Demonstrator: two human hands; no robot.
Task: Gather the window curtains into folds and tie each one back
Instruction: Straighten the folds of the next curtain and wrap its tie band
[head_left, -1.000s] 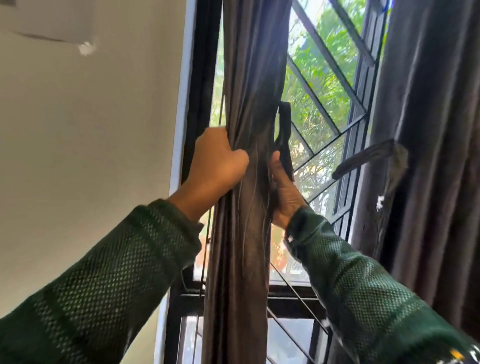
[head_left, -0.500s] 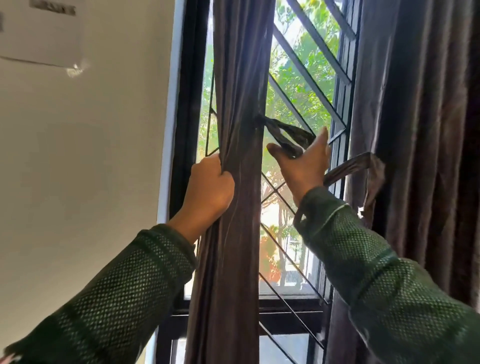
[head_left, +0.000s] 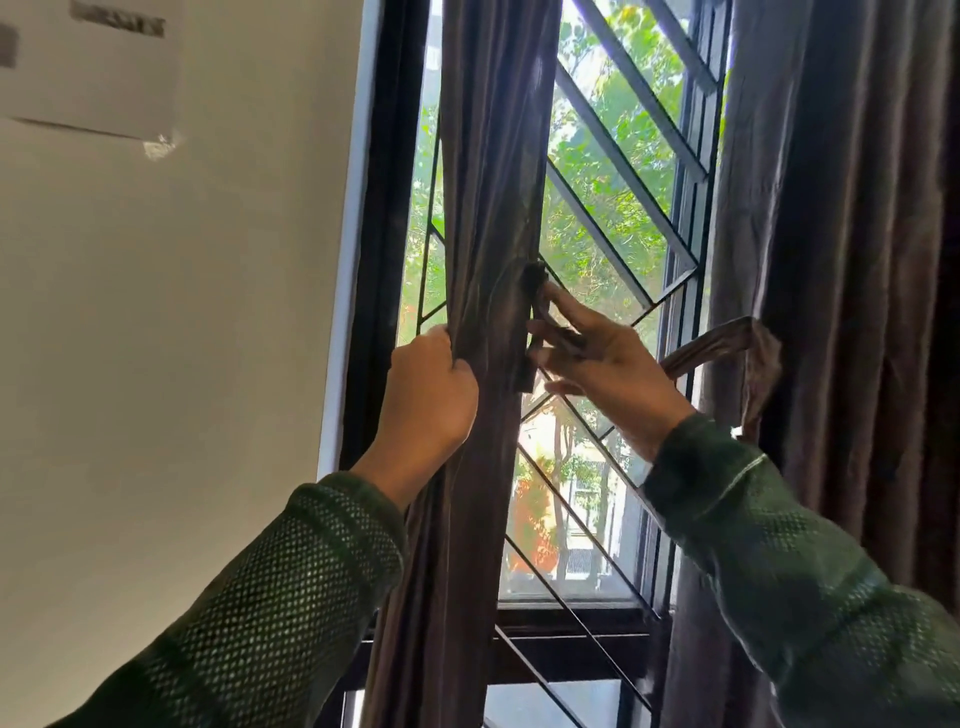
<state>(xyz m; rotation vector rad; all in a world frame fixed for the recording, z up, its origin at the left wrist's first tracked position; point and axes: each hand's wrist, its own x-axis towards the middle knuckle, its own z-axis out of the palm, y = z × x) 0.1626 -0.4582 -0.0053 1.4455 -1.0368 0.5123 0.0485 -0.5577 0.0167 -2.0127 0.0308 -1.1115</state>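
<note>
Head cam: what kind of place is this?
Probably a room in a home, at a window: dark curtains, a barred window grille with trees outside, and a plain painted wall with a paper sheet.

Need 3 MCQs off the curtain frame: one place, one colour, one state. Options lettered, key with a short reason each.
1. Where does the left hand grip the gathered curtain?
A. its left edge
B. its top
C. its hem

2. What colour are the sleeves?
A. red
B. dark green
C. white

3. What is the state of the tie-back strap on the gathered curtain?
A. knotted tight round it
B. lying on the sill
C. loose, pinched in the right hand

Key: 1 A, fingers curl round the bundle's left edge. 2 B, both forearms show green knit. 3 C, the strap end sits between the right fingers beside the curtain, not wrapped.
</note>
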